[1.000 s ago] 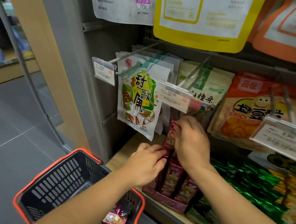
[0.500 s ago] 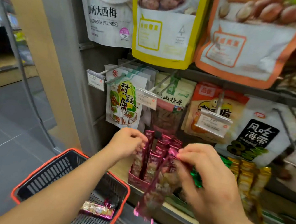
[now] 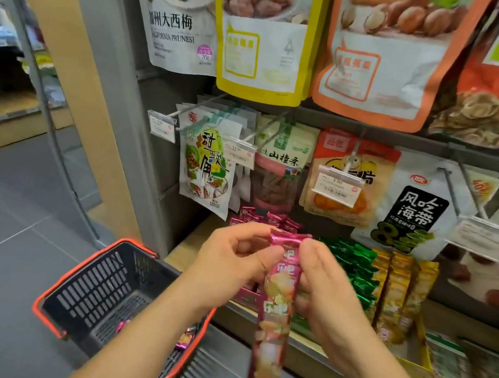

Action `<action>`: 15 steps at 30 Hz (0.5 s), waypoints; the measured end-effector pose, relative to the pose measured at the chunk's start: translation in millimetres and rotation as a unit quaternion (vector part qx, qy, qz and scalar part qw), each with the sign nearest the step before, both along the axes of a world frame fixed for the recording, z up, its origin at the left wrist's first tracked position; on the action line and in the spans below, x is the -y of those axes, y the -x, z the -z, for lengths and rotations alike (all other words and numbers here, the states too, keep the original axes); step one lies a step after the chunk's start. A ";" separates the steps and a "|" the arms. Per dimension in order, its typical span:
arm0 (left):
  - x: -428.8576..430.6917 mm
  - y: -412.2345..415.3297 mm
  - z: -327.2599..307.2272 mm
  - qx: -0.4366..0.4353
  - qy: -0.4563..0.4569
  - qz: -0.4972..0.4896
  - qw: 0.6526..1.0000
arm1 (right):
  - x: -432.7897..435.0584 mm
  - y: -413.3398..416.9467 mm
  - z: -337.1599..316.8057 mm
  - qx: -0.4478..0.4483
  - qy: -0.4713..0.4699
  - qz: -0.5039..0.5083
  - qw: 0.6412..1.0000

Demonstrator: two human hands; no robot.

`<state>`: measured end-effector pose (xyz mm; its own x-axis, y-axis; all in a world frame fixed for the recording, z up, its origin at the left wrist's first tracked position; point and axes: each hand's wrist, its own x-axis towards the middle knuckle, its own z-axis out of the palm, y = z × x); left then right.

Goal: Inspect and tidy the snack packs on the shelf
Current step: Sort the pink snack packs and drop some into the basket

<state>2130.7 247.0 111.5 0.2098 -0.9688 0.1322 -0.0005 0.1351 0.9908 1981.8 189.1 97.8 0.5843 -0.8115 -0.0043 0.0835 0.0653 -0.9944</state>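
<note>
Pink foil, long and narrow: one snack pack (image 3: 274,317) held up in front of the shelf (image 3: 196,247), in the head view, the only one given. Hangs upright, with the long axis top to bottom, the crimped top level with the fingertips and the lower end dangling free below both wrists. Pinched near the top from both sides: by the left hand (image 3: 230,259), fingers curled in against the left edge, and by the right hand (image 3: 331,295), thumb and fingers closed on the right edge. Nothing else in either hand.

Straight behind the hands and largely hidden by them: a pink display box (image 3: 244,297) on the shelf, holding matching packs (image 3: 273,218) on end, visible just above the knuckles. Same upright lie as the held pack, so probably only a push forward and down to slot it back, with no turning. Right of the box: green packs (image 3: 356,271), then yellow packs (image 3: 395,290), also standing.

Down and to the left, low beside the shelf and under the left forearm: a black basket (image 3: 102,286) with a red rim, and pink wrappers (image 3: 185,338) lying inside. Nearer the left hand than the right, and well below the held pack. Looks like mid-inspection, with the box ahead or the basket below-left as the likely destinations.
</note>
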 end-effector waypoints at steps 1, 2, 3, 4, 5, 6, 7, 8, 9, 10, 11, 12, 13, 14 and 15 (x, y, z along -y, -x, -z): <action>1.1 1.1 2.2 -0.011 -0.001 -0.017 1.000 | -0.7 -2.3 3.2 -0.033 -0.003 -0.028 0.999; 2.2 1.9 4.5 -0.021 -0.005 -0.036 0.999 | -1.5 -4.1 5.4 -0.059 -0.004 -0.045 0.997; 3.5 3.2 5.7 -0.032 -0.008 -0.053 0.998 | -1.9 -5.0 6.7 -0.073 -0.005 -0.055 0.996; 4.6 3.7 6.5 -0.043 -0.008 -0.068 0.997 | -1.8 -5.3 7.4 -0.076 -0.011 -0.057 0.995; 5.9 3.7 7.1 -0.055 -0.005 -0.080 0.995 | -2.3 -5.5 7.2 -0.079 -0.010 -0.051 0.996; 7.1 3.2 7.2 -0.058 0.003 -0.091 0.994 | -2.5 -5.8 6.1 -0.090 0.009 -0.041 0.995; 7.8 2.7 6.5 -0.046 0.010 -0.101 0.994 | -2.2 -6.5 5.6 -0.115 0.042 -0.027 0.992; 8.4 1.6 5.9 -0.018 0.014 -0.112 0.994 | -1.6 -7.2 6.0 -0.138 0.077 -0.014 0.987; 9.0 0.1 6.0 0.020 0.015 -0.121 0.992 | -0.6 -8.0 7.5 -0.159 0.106 -0.002 0.982; 9.4 -1.7 6.4 0.058 0.014 -0.129 0.990 | -0.3 -8.0 8.6 -0.180 0.126 0.007 0.976; 9.5 -3.6 6.0 0.092 0.012 -0.133 0.987 | -0.3 -7.4 8.9 -0.196 0.146 0.017 0.969; 9.1 -5.3 5.2 0.122 0.007 -0.133 0.984 | -0.4 -6.9 8.9 -0.209 0.165 0.029 0.963; 8.3 -6.7 4.2 0.151 -0.002 -0.129 0.980 | 0.5 -5.9 9.6 -0.223 0.182 0.037 0.957; 6.8 -8.6 3.1 0.177 -0.013 -0.125 0.976 | 1.8 -4.8 10.4 -0.238 0.196 0.039 0.950; 6.0 -10.8 2.0 0.197 -0.024 -0.122 0.972 | 2.7 -3.6 11.2 -0.252 0.211 0.041 0.944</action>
<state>2141.6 241.1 109.5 0.3760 -0.9038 0.2042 -0.4078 0.0365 0.9123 1985.4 186.4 86.6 0.5301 -0.8452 0.0683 -0.4188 -0.3310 -0.8456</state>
